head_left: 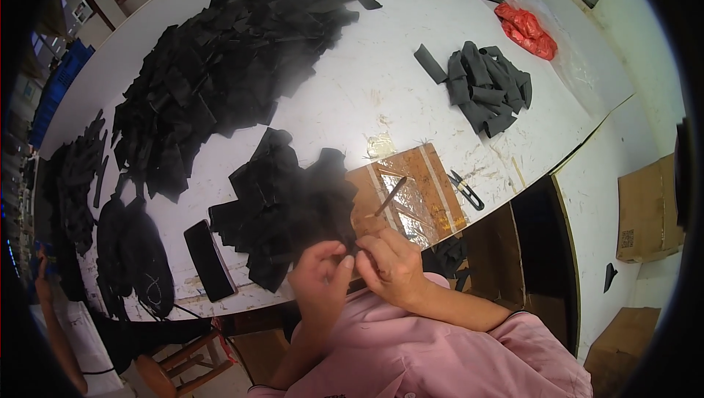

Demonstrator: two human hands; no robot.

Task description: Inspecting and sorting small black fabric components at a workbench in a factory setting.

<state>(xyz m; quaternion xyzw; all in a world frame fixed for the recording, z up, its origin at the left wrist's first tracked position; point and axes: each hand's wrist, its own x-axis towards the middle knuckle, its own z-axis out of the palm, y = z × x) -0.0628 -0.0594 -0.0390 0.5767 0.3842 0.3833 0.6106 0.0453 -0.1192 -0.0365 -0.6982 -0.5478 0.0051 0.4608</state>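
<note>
Pinching black fabric (323,200), both hands (323,273) (389,262) grip it over a scuffed white table (352,90).

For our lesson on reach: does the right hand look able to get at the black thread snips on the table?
Probably yes: the thread snips lie just beyond the right hand, across bare taped cardboard, though both hands are busy with black fabric.
</note>
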